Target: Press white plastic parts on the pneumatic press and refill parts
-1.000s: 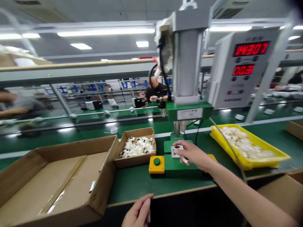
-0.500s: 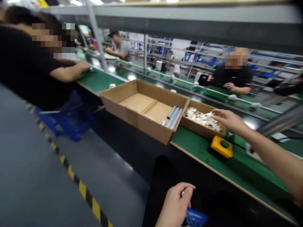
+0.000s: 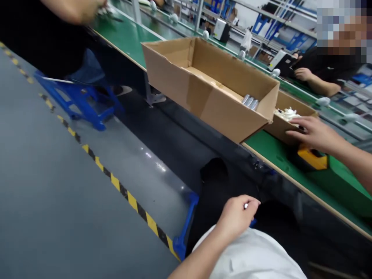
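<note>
"Seeing any change?"
"Right hand has left the press for the small box, behind the desk's near edge; fingers spread by white parts. Work seems centred there."
"Left hand?"
"Pinching a shiny piece."

White parts, some dark-spotted: heaped loosely inside the small cardboard box, just beside the tips of the right fingers. Small shiny metal piece: mostly hidden, gripped between the left fingers.
</note>
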